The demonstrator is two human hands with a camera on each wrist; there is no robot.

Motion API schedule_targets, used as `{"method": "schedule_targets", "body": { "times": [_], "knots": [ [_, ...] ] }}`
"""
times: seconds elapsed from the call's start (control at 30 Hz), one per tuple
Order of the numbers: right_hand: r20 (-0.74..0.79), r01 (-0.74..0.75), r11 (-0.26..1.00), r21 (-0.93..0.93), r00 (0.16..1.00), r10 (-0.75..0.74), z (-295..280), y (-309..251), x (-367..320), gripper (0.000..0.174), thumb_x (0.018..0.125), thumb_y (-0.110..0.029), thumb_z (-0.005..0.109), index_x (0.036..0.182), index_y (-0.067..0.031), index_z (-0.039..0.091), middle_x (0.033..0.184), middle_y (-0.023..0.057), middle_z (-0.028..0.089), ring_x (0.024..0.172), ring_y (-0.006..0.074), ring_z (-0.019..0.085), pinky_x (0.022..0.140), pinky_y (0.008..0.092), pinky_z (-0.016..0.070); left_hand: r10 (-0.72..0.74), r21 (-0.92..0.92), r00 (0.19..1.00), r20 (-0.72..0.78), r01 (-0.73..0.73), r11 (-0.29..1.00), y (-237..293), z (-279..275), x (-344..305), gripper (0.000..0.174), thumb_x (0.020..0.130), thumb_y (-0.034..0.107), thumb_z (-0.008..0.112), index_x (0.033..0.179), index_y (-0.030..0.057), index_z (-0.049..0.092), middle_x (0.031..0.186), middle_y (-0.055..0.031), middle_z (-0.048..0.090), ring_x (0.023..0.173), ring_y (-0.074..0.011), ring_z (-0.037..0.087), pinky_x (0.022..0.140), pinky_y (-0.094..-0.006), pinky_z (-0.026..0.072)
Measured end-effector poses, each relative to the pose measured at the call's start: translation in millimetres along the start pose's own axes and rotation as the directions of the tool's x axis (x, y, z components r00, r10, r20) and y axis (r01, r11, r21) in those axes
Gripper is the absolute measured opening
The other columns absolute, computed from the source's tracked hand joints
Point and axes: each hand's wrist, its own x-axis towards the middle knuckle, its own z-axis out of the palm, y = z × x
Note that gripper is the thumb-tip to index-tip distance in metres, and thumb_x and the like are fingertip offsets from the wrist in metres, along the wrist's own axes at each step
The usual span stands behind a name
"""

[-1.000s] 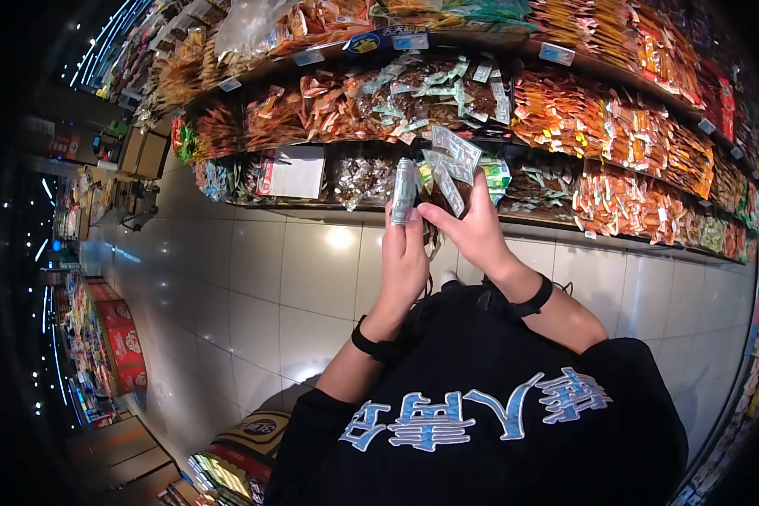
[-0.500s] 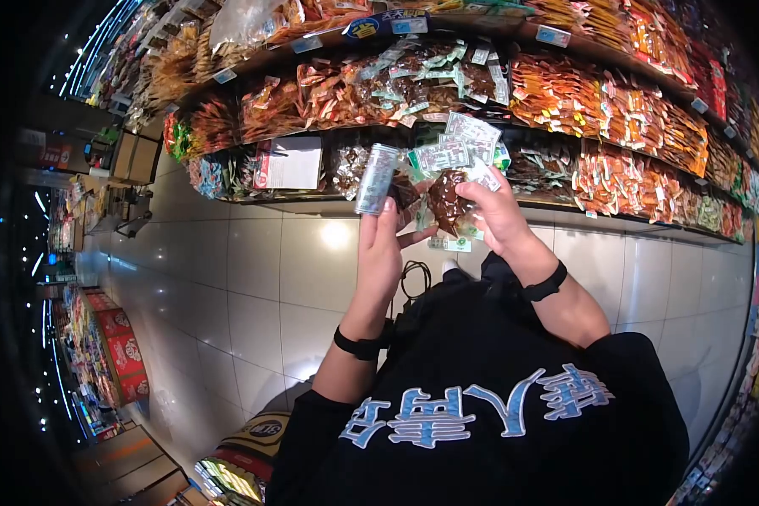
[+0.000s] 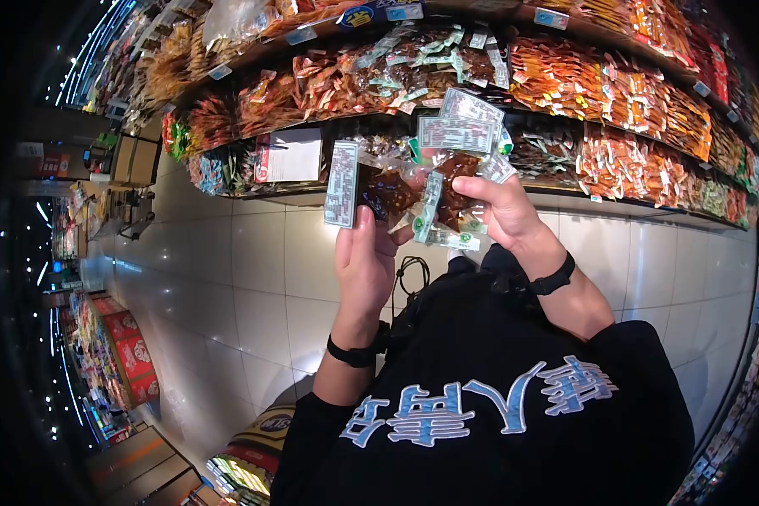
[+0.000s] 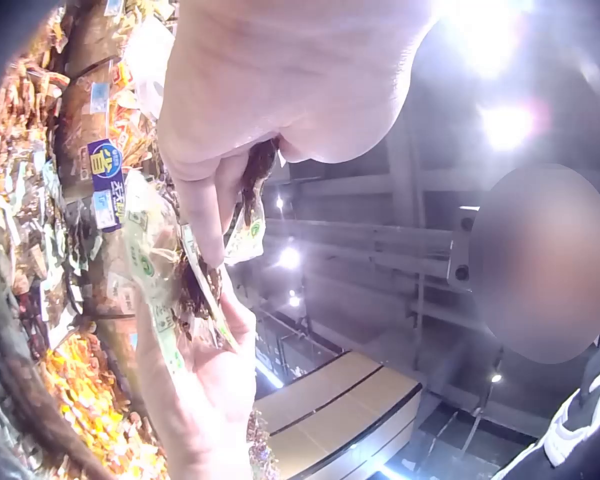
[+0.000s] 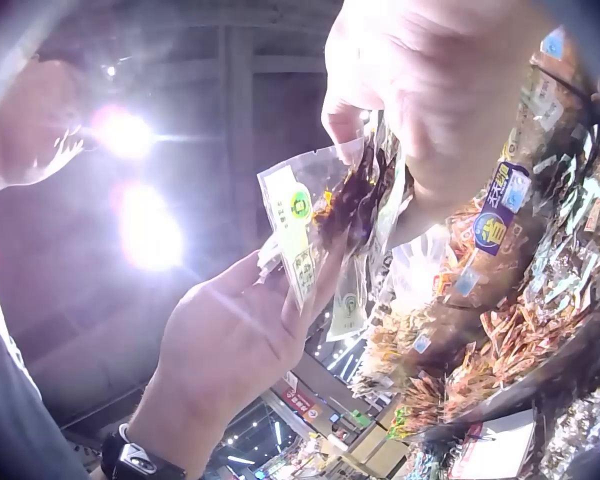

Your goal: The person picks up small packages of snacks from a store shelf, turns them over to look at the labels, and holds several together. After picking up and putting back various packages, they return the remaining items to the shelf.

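Clear packets of dark brown food with printed labels are held up between both hands in the head view. The left hand grips a packet whose long label stands upright at its left side. In the right hand several packets are pinched, the thumb lying on a brown packet with labels fanned above it. In the left wrist view, the left hand and right hand meet around the packets. The right wrist view shows a clear packet between the hands.
Shelves of orange and red packets run across the front, with price tags along their edges. A white sign stands on the lower shelf. Tiled floor lies below, a red display stand at the left, a black cable near the body.
The left hand has moved left and turned its packet so the label faces up flat. The packets have spread apart between the hands, and brown contents show where stacked labels were.
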Motion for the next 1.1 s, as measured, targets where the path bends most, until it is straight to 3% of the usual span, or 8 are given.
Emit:
{"method": "schedule_targets", "body": {
  "times": [0.13, 0.23, 0.4, 0.5, 0.63, 0.77, 1.03, 1.1],
  "knots": [
    [0.024, 0.014, 1.0, -0.027, 1.0, -0.014, 2, 1, 2, 0.046, 0.086, -0.001, 0.062, 0.13, 0.0038, 0.052, 0.118, 0.0155, 0.065, 0.106, 0.0234, 0.064, 0.092, 0.0366, 0.0531, 0.08, -0.094, 0.989, 0.122, -0.068, 0.993, 18, 10, -1, 0.044, 0.105, 0.022, 0.028, 0.14, -0.0033, 0.035, 0.132, -0.0234, 0.053, 0.119, -0.0338, 0.057, 0.091, -0.046, 0.0556],
    [0.049, 0.032, 0.998, -0.047, 0.998, -0.029, -6, 2, 6, 0.053, 0.085, -0.004, 0.059, 0.134, 0.0058, 0.046, 0.128, 0.0168, 0.059, 0.115, 0.0292, 0.06, 0.097, 0.0437, 0.0515, 0.044, -0.098, 0.991, 0.125, -0.031, 0.995, 28, 11, 3, 0.05, 0.104, 0.031, 0.03, 0.14, -0.0036, 0.035, 0.132, -0.0299, 0.051, 0.12, -0.039, 0.055, 0.086, -0.0491, 0.0584],
    [-0.016, 0.112, 0.99, -0.082, 0.993, -0.114, -12, -19, 6, 0.057, 0.084, -0.004, 0.056, 0.138, 0.0057, 0.04, 0.14, 0.02, 0.048, 0.126, 0.0341, 0.051, 0.105, 0.0449, 0.0449, 0.073, -0.035, 0.997, 0.013, -0.072, 0.997, 26, 0, 11, 0.045, 0.099, 0.015, 0.035, 0.14, -0.0044, 0.034, 0.125, -0.0285, 0.056, 0.111, -0.0368, 0.061, 0.086, -0.0497, 0.0576],
    [-0.047, 0.138, 0.987, -0.083, 0.989, -0.142, -26, -24, 7, 0.06, 0.084, -0.008, 0.056, 0.14, 0.0044, 0.037, 0.141, 0.0215, 0.046, 0.128, 0.0355, 0.048, 0.1, 0.0451, 0.0496, -0.022, 0.004, 0.994, 0.11, 0.021, 1.0, 20, -18, 22, 0.043, 0.098, 0.014, 0.035, 0.136, -0.006, 0.038, 0.12, -0.0282, 0.059, 0.106, -0.0365, 0.064, 0.086, -0.0481, 0.0567],
    [-0.071, 0.174, 0.977, -0.126, 0.98, -0.184, -26, -33, 2, 0.064, 0.082, -0.008, 0.058, 0.141, 0.004, 0.036, 0.139, 0.0225, 0.048, 0.125, 0.0356, 0.051, 0.098, 0.0444, 0.0516, -0.141, -0.117, 0.99, 0.026, 0.143, 0.983, 16, -7, 31, 0.041, 0.101, 0.022, 0.033, 0.126, -0.0071, 0.047, 0.107, -0.0261, 0.065, 0.099, -0.0355, 0.067, 0.086, -0.0426, 0.0566],
    [0.015, 0.145, 0.976, -0.161, 0.989, -0.145, -26, -38, -3, 0.064, 0.079, -0.009, 0.062, 0.138, 0.0049, 0.04, 0.135, 0.0222, 0.052, 0.122, 0.0354, 0.055, 0.099, 0.0443, 0.0498, -0.175, 0.073, 0.984, -0.043, 0.177, 0.981, 6, -8, 47, 0.046, 0.103, 0.032, 0.033, 0.12, -0.0061, 0.053, 0.099, -0.0216, 0.068, 0.092, -0.0314, 0.069, 0.084, -0.0398, 0.0573],
    [0.02, 0.171, 0.975, -0.145, 0.985, -0.17, -28, -37, -13, 0.058, 0.078, 0.0, 0.066, 0.132, 0.002, 0.045, 0.116, 0.0181, 0.065, 0.111, 0.0278, 0.062, 0.1, 0.0377, 0.0454, 0.021, 0.112, 0.998, -0.056, -0.015, 0.994, -22, 5, 76, 0.025, 0.101, 0.012, 0.047, 0.113, -0.0053, 0.06, 0.102, -0.0123, 0.069, 0.084, -0.0164, 0.069, 0.075, -0.0308, 0.0576],
    [-0.032, 0.176, 0.964, -0.201, 0.982, -0.186, -37, -39, -17, 0.055, 0.079, 0.002, 0.065, 0.131, 0.0017, 0.046, 0.115, 0.018, 0.065, 0.111, 0.0276, 0.062, 0.099, 0.0378, 0.0463, -0.065, 0.044, 0.998, 0.001, 0.065, 0.997, -14, 14, 74, 0.017, 0.099, 0.007, 0.051, 0.109, -0.0021, 0.062, 0.099, -0.0108, 0.069, 0.078, -0.0144, 0.067, 0.07, -0.0273, 0.0542]
  ]
}}
